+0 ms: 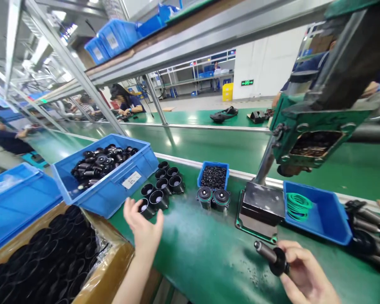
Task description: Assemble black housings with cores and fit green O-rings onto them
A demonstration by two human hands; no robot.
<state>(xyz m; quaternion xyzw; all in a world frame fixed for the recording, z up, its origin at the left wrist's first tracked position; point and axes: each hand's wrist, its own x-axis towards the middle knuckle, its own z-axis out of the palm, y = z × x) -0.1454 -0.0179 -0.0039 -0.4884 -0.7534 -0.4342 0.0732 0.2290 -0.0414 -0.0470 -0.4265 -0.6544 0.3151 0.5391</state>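
Note:
My left hand (142,228) reaches over the front of a group of black cylindrical cups (158,199), its fingers spread and curved beside the nearest cup. Whether it touches that cup I cannot tell. At the lower right, my right hand (304,270) grips a black flanged shaft part (274,257) by its round disc, the grey shaft pointing up and left. Two black housings with green rings (213,196) stand in the middle of the bench, just in front of a small blue bin of black rings (214,176).
A blue crate (136,179) of black parts stands behind a carton (110,270) filled with black cups. On the right are a press (316,135), a metal block (263,202), a blue bin (329,223) with green rings, and stacked shaft parts (367,232). A shelf rail (209,38) crosses overhead.

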